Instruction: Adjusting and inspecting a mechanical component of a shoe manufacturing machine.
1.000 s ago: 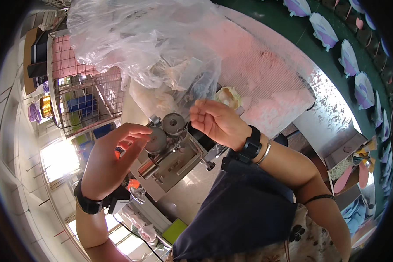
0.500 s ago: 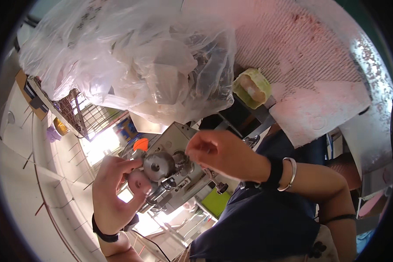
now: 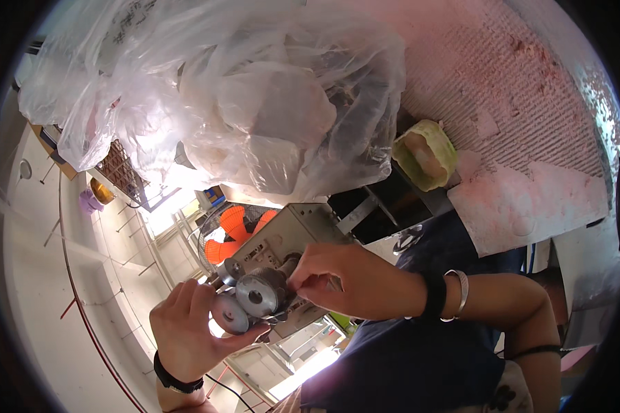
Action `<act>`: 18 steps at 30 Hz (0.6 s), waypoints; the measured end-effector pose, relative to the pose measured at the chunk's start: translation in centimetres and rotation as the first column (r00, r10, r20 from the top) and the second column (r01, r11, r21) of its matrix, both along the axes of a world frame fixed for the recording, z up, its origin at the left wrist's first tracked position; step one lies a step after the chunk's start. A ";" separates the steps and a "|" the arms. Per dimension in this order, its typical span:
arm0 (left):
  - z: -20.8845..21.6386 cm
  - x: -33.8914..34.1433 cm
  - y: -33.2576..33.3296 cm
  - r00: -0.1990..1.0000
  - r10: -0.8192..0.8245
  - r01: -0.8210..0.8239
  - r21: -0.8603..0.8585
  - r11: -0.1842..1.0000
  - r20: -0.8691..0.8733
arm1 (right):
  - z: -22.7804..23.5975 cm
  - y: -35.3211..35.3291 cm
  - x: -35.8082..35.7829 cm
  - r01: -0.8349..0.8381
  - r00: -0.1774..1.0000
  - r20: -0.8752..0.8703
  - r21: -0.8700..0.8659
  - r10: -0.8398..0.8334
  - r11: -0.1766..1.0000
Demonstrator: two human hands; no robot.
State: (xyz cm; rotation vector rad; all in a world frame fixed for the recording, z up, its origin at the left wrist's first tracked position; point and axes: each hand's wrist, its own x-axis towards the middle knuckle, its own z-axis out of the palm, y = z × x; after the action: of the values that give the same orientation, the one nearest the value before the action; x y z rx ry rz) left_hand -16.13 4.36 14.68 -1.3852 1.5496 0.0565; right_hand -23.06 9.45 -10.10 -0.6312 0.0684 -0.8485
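A grey metal machine (image 3: 300, 230) stands in front of me, with round metal parts on the side facing left. My left hand (image 3: 184, 329) is closed around a flat metal disc (image 3: 229, 314), thumb below and fingers along its far edge. Right beside that disc is a thicker metal wheel (image 3: 256, 296) with a dark centre hole and a ridged rim. A smaller metal roller (image 3: 233, 270) lies behind it. My right hand (image 3: 355, 279) is pinched together at the wheel's right side, beside the machine; whatever its fingertips hold is hidden.
Clear plastic bags (image 3: 255, 117) are heaped beyond the machine. A pale green tub (image 3: 427, 157) sits right of them, near a pink-dusted ridged surface (image 3: 489, 76) and a white board (image 3: 530, 203). Behind the machine is a fan with orange blades (image 3: 233, 224). A black cord (image 3: 231, 391) hangs below.
The view has shifted, showing more of the orange fan. My left thumb has stretched out under the metal disc and wheel. My right hand has come lower, closer to the wheel.
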 end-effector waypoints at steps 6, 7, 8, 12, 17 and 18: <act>0.0 1.5 -0.2 0.988 -0.071 0.080 0.065 0.995 -0.139 | 0.2 0.1 -0.6 0.016 0.993 0.116 0.067 -0.024 0.998; 0.0 1.6 -0.2 0.988 -0.066 0.077 0.070 0.995 -0.143 | 0.3 0.1 -0.7 0.033 0.994 0.103 0.058 -0.039 0.998; 0.0 1.8 -0.2 0.987 -0.061 0.073 0.077 0.994 -0.146 | 0.5 0.1 -0.8 -0.011 0.992 0.124 0.096 -0.001 0.995; 0.0 2.4 -0.3 0.979 -0.036 0.052 0.073 0.996 -0.199 | 0.8 0.0 -0.4 -0.002 0.995 0.100 0.081 -0.006 0.997; 0.3 3.1 -0.3 0.972 -0.087 0.115 0.117 0.986 -0.220 | -0.8 -0.5 0.5 0.409 0.909 0.086 -0.379 -0.408 0.830; 0.5 3.2 -0.2 0.972 -0.080 0.110 0.126 0.986 -0.221 | -1.3 -0.5 0.5 0.420 0.905 0.131 -0.433 -0.405 0.798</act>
State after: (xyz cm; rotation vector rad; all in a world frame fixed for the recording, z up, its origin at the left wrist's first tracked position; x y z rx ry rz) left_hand -12.91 4.14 15.16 -1.2262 1.7553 0.2576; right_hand -22.55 8.90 -11.36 -1.0678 -0.0256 -1.3208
